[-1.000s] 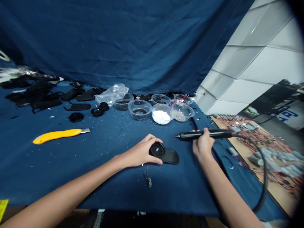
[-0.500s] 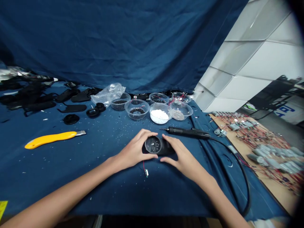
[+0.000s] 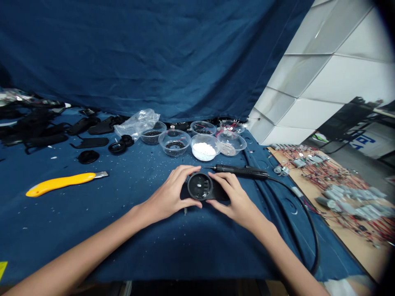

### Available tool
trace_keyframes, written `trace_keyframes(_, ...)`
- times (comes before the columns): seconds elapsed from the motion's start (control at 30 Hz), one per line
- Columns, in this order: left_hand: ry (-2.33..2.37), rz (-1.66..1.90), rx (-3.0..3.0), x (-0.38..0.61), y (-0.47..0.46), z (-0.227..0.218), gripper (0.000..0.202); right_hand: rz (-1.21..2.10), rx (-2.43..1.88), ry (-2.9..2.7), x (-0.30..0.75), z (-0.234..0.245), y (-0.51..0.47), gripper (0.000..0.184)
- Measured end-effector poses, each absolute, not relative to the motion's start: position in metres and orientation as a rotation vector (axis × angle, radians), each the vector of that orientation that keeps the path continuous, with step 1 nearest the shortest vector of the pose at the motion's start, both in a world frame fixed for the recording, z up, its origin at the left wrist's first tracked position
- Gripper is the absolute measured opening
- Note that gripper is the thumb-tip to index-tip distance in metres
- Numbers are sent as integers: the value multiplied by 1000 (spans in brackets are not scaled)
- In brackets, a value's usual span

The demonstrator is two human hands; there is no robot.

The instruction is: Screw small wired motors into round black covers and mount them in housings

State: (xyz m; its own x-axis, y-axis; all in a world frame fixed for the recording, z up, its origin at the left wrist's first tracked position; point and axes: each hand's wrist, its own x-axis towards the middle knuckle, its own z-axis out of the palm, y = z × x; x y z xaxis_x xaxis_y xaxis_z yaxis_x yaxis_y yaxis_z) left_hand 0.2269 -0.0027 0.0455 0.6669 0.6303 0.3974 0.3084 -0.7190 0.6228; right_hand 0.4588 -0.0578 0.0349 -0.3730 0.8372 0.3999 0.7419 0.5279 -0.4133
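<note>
Currently pinching black round-topped housing [image 3: 196,190] with left hand [image 3: 168,192] and right hand [image 3: 236,199], near electric screwdriver [image 3: 240,170] on blue-covered desk [image 3: 154,253].

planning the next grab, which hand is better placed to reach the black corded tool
Probably the right hand: the black corded tool lies just beyond it, while the left hand is farther off, across the round black part.

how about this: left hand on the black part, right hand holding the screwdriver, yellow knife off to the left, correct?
No: in the head view, the right hand is also on the black part, and the screwdriver lies on the cloth. The left hand and yellow knife are as you say.
</note>
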Motion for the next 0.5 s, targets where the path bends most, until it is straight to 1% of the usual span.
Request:
trace_keyframes(0.13, 714, 777, 2355, 227, 0, 51, 60, 203, -1258, -2179, 458, 38, -59, 65)
trace_keyframes(0.27, 694, 773, 2333, 228, -1, 55, 61, 214, -1242, -2186, 458, 41, -60, 65)
trace_keyframes(0.5, 679, 776, 2331, 229, -2, 59, 55, 281, -1222, -2166, 456, 42, -62, 62)
